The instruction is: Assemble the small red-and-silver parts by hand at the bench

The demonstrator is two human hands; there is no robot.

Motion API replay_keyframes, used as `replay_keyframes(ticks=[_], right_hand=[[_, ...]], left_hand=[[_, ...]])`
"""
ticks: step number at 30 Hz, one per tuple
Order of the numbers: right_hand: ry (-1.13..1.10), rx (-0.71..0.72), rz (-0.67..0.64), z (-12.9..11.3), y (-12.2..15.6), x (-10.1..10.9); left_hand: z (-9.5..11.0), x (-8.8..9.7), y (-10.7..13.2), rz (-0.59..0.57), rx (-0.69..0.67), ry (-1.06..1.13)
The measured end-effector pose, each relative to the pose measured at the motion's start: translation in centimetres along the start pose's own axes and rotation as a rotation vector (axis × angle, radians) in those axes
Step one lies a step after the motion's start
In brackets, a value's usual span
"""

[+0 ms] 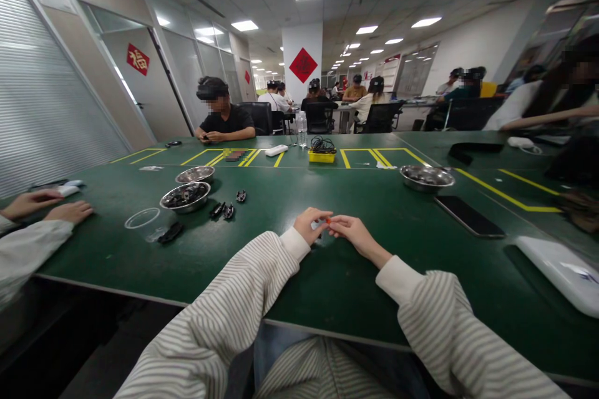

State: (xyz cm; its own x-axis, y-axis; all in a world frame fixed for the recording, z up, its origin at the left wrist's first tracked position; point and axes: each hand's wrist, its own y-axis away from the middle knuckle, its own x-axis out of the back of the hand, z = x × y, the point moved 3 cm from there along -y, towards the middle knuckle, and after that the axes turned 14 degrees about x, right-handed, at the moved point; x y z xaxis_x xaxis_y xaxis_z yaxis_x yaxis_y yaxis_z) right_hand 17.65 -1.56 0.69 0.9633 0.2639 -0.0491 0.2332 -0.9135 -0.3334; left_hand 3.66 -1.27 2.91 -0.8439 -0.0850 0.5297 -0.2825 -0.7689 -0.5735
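Note:
My left hand (309, 224) and my right hand (352, 232) meet over the green table (290, 262), fingers curled together. Between the fingertips sits a tiny orange-red piece (328, 221) with a pale bit beside it, too small to name. Both hands pinch at it. Striped sleeves cover my forearms. To the left stand two metal bowls: the nearer bowl (185, 196) holds dark parts, the farther bowl (195, 174) is behind it. A few black parts (228, 208) lie loose beside them.
A third metal bowl (427, 177) and a black phone (468, 216) lie to the right, a white case (561, 271) at the right edge. A clear lid (142, 218) lies left. Another person's hands (51, 206) rest at far left. A yellow tray (321, 155) sits across; people sit beyond.

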Motion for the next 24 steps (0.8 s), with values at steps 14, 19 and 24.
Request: replay_keyframes(ticks=[14, 19, 24], right_hand=[[0.138, 0.091, -0.061, -0.9, 0.2, -0.4], [0.399, 0.118, -0.036, -1.2, -0.1, 0.4], [0.501, 0.177, -0.008, -1.6, 0.0, 0.4]], left_hand=[[0.4, -0.2, 0.0, -0.095, -0.066, -0.225], [-1.2, 0.7, -0.2, -0.206, 0.063, -0.393], [-3.0, 0.4, 0.2, -0.372, 0.144, -0.499]])
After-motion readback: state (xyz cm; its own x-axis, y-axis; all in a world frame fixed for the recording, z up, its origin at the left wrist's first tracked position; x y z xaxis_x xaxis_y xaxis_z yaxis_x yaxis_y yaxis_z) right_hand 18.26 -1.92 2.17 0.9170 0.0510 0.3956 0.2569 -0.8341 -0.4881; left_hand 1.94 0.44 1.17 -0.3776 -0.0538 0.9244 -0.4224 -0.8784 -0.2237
